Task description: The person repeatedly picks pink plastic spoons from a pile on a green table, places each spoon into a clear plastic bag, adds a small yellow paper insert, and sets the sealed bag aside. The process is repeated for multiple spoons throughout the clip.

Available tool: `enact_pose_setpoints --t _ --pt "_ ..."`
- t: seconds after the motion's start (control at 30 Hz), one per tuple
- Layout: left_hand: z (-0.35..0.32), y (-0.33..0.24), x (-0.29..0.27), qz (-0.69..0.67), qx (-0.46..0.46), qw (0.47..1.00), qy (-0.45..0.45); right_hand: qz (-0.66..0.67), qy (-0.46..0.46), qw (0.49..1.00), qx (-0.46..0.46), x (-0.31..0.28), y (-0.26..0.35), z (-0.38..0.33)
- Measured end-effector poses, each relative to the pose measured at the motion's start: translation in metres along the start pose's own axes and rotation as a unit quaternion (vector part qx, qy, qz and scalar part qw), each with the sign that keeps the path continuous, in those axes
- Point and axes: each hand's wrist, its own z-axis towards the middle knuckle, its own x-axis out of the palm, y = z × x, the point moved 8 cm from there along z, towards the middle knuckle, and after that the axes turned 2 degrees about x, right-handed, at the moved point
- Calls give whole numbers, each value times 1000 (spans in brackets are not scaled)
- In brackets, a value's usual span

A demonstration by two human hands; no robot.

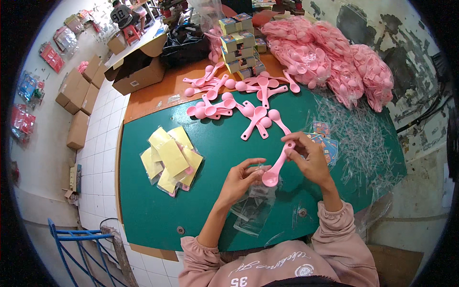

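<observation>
My right hand (310, 160) pinches the handle end of a pink plastic spoon (279, 165), its round bowl pointing down toward my left hand. With its fingers and thumb, my left hand (241, 181) grips a clear plastic bag (253, 213) near the top. The spoon bowl lies over the bag's upper end; whether it is inside the opening I cannot tell. Past my hands, loose pink spoons (258, 119) lie in a spread heap. Small blue printed cards (330, 148) sit beside my right hand, partly hidden by it.
Flat packets with yellow cards (169, 155) are piled on the green table (143, 205) at left. Clear plastic bags (358, 138) are strewn at right. Behind stand large bags of pink spoons (330, 52), stacked card bundles (239, 45) and an open cardboard box (138, 76). A person (125, 16) sits far left.
</observation>
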Motion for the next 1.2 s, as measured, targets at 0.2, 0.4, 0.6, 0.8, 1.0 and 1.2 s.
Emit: enact_pose_setpoints --t 0.2,0.4,0.6,0.8,1.0,1.2 --pt "-1 4 2 -20 7 999 -32 -29 -17 999 0 -9 2 1" --pt "-6 2 3 -2 76 996 -37 -51 120 991 -35 27 7 -6" --pt "-12 5 7 -31 -30 999 18 40 59 996 51 10 -10 -6" --pt "-13 5 20 -13 -47 994 98 -59 99 993 35 16 -1 -12" --pt "-11 4 3 -101 -28 994 41 -102 139 979 -109 12 9 -14" --pt "-11 7 11 -66 -76 994 38 -405 -119 899 114 -109 -81 -29"
